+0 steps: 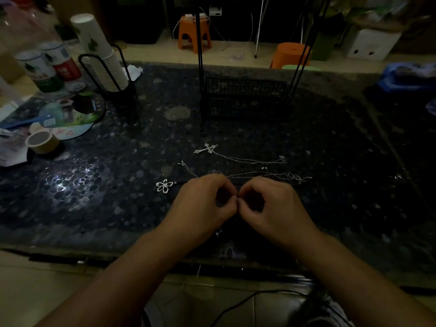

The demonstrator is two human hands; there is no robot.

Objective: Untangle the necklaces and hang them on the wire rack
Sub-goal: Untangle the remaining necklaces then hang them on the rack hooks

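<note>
Dark pebble-pattern table (pixel 94 197), dim light. Left hand (pixel 203 204) and right hand (pixel 271 204): side by side at the near centre, fingers curled, fingertips meeting in a pinch; what they pinch is too small and dark to tell. Chain (pixel 259 174): thin, silver, runs just beyond the knuckles. Flower pendant (pixel 164 185): just left of the left hand. Cross necklace (pixel 207 148): farther back, its chain trailing right. Wire rack (pixel 245 100): black, upright behind the necklaces, well apart from both hands. Tape roll (pixel 42 142): far left.
</note>
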